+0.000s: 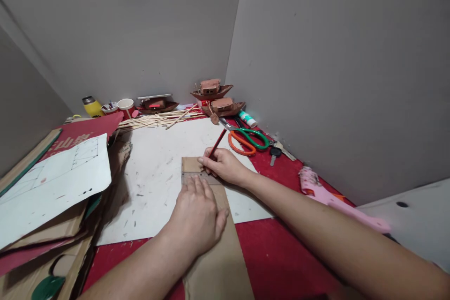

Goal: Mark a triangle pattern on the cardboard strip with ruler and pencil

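Left forearm (pixel 140 267) nearest my view, slanting up from the lower edge. I have the left hand (pixel 198 213) palm down, released, fingertips on a clear ruler (pixel 184 178) laid across the cardboard strip (pixel 221 262), which lies over the table (pixel 281 253) and white paper (pixel 151 173). Right arm (pixel 333 220) extends from lower right; right hand (pixel 225 165) pinches a dark pencil (pixel 218 142), upper end leaning right. I cannot make out its tip.

Left of centre, the white sheet (pixel 151 168) offers open passage, hemmed by stacked cardboard (pixel 73 225) at far left and thin sticks (pixel 154 120) above. Scissors (pixel 242 146), keys (pixel 276 152) and a pink tool (pixel 337 200) obstruct the right; bare tabletop (pixel 272 253) lies between the cardboard strip (pixel 220 262) and right forearm (pixel 326 213).
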A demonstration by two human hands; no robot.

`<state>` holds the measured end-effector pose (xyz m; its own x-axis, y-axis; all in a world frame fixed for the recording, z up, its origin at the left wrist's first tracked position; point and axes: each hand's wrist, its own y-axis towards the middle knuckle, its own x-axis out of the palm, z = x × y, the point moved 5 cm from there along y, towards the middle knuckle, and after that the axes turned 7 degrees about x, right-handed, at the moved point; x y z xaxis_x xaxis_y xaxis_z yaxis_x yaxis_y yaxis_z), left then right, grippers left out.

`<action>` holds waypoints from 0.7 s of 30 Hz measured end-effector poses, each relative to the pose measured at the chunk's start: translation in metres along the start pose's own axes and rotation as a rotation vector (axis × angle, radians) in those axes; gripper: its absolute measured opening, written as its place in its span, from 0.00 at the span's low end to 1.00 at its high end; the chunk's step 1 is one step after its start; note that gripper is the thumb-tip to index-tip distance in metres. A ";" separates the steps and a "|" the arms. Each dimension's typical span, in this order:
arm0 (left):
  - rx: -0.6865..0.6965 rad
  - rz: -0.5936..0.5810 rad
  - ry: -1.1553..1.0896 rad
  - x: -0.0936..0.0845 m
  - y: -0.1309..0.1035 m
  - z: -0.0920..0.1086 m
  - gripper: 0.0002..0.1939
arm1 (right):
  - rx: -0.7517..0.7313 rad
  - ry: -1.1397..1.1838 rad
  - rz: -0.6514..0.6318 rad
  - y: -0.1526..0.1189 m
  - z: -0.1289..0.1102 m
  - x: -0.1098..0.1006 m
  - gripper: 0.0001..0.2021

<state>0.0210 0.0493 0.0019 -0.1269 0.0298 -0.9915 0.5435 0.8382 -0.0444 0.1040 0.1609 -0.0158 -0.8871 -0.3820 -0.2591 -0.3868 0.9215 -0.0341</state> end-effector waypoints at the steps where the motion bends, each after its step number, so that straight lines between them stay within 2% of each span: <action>1: 0.000 -0.003 0.000 0.000 0.000 0.000 0.38 | -0.001 -0.003 -0.002 0.000 0.000 0.000 0.15; 15: -0.004 -0.021 -0.010 -0.001 0.001 0.000 0.38 | -0.057 -0.039 0.004 -0.002 -0.004 0.001 0.12; 21: -0.009 -0.019 -0.008 -0.001 0.000 0.000 0.37 | -0.079 -0.037 0.048 -0.002 -0.002 0.000 0.15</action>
<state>0.0211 0.0493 0.0024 -0.1304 0.0091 -0.9914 0.5338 0.8433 -0.0625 0.1042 0.1593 -0.0141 -0.8957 -0.3331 -0.2945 -0.3640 0.9298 0.0552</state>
